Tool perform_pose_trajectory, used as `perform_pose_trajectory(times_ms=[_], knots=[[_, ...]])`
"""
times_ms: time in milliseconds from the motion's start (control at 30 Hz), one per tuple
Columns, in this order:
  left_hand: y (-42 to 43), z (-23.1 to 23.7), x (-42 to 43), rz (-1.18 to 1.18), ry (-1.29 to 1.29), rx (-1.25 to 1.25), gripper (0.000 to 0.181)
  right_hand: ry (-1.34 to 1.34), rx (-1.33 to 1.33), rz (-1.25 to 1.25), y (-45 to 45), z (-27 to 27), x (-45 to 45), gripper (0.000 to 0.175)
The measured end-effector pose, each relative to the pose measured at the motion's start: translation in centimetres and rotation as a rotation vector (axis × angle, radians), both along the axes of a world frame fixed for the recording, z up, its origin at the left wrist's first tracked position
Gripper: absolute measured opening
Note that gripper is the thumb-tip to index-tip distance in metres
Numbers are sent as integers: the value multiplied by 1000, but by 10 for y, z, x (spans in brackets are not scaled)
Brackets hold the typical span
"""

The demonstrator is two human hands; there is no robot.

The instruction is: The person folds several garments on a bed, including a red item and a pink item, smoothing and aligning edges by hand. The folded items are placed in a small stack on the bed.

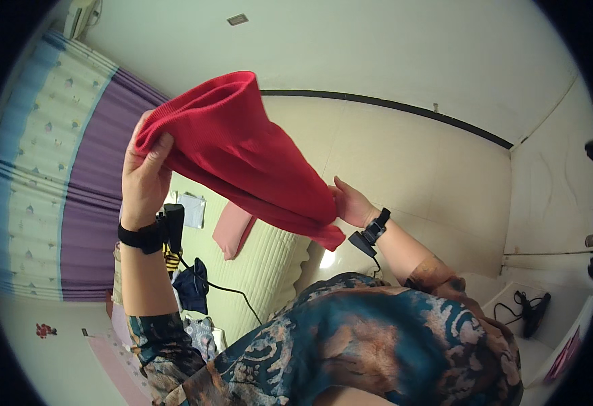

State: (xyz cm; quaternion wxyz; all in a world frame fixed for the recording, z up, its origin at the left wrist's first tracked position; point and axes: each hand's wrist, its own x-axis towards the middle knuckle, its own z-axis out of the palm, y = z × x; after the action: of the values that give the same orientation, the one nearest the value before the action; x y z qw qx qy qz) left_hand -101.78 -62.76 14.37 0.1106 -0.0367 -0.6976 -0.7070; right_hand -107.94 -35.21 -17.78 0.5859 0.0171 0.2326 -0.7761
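A red knitted garment (pixel 256 157), with a ribbed band at its upper end, is held up in the air in front of me. My left hand (pixel 148 175) grips the ribbed band at the garment's left edge, thumb on the near side. At the garment's lower right edge is my right hand (pixel 351 204), its thumb raised and its other fingers partly hidden behind the cloth; whether they grip it is not clear. Beneath the garment, a folded pink cloth (pixel 231 231) lies on a pale green quilted bedcover (pixel 266 266).
Dark blue clothing (pixel 192 286), a black-and-yellow striped cloth (pixel 171 258) and a grey patterned garment (pixel 200 332) lie on the bed's left part. Purple curtains (pixel 98 188) hang at left. A cable runs from my left wrist device. A black corded object (pixel 534 313) lies at right.
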Motion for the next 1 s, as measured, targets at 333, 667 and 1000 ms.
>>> perform_pose_trajectory(times_ms=[333,667,1000], knots=[[-56,-4,38,87,33,104,41,107,-185,-57,14,79,-4,57],[-90,-1,63,128,87,119,43,136,-170,-520,13,96,6,39],[-94,1,65,159,127,50,34,1102,377,-300,26,138,-23,31]])
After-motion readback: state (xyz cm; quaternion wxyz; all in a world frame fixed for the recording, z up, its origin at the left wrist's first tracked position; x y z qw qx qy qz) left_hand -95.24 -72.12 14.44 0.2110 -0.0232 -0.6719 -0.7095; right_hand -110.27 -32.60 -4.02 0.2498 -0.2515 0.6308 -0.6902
